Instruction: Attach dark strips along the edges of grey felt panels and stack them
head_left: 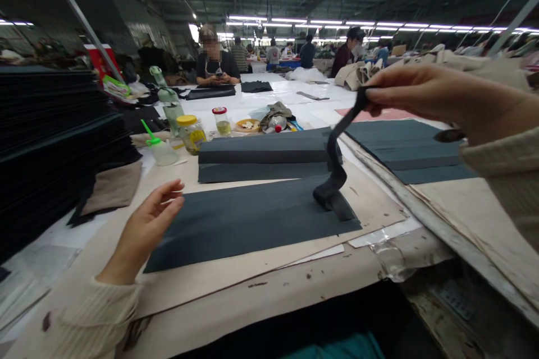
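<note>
Pinched in the raised fingers of my right hand point(404, 92) is one end of a black fabric strip point(334, 148). The strip hangs in a curl, and its lower end lies on the right end of a dark blue-grey fabric panel point(252, 216). My left hand point(154, 224) is at the panel's left end, fingers apart, holding nothing; whether it touches the cloth I cannot tell. Behind this panel lies another blue-grey piece point(261, 143) with a darker band along it. A further blue-grey panel point(425, 146) with a dark band rests to the right, below my right wrist.
A tall stack of dark fabric point(54, 151) stands at the left. Beyond the panels are a green-capped squeeze bottle point(162, 151), a yellow-lidded jar point(191, 134), a red-lidded jar point(221, 122) and a glass bottle point(170, 104). A person point(217, 64) is across the table.
</note>
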{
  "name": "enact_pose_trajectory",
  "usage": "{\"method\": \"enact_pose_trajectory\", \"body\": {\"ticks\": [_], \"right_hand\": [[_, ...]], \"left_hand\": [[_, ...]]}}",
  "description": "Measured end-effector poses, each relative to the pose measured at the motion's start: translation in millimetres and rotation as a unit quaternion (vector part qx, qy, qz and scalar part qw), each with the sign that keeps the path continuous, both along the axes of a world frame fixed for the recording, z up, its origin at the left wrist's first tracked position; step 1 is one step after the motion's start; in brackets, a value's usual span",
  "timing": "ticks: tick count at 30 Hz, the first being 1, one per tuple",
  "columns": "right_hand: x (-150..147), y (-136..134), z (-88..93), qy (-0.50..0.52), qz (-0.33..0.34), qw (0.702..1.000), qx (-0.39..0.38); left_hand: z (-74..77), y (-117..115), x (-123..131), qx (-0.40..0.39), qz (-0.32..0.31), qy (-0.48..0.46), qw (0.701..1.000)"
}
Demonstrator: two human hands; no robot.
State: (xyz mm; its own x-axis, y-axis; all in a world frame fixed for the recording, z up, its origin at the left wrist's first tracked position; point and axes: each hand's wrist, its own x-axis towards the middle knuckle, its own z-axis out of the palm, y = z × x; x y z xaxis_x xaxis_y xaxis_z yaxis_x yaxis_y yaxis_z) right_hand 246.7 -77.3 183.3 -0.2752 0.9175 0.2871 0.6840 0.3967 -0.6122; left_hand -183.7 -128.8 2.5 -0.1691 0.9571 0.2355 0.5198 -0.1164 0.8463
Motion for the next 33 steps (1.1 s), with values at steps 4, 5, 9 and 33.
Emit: {"method": "enact_pose_trajectory", "body": {"ticks": [4, 5, 9, 33], "right_hand": [[-83, 13, 18.6, 0.032, 0.315, 0.948, -0.030], [-103, 15, 19.9, 0.037, 0.350, 0.935, -0.037], [-167, 15, 13.2, 0.052, 0.403, 0.911, -0.067], [9, -26, -201.9, -0.186, 0.060, 0.977, -0.087]], "left_hand": [[14.1, -8, 47, -0.009, -0.168, -0.065, 0.984], [15.0, -8, 58, -0.012, -0.200, -0.083, 0.976], [13.1, -7, 95, -0.031, -0.234, -0.191, 0.953], [-28.3, -18, -13, -0.134, 0.044, -0.072, 0.987]]}}
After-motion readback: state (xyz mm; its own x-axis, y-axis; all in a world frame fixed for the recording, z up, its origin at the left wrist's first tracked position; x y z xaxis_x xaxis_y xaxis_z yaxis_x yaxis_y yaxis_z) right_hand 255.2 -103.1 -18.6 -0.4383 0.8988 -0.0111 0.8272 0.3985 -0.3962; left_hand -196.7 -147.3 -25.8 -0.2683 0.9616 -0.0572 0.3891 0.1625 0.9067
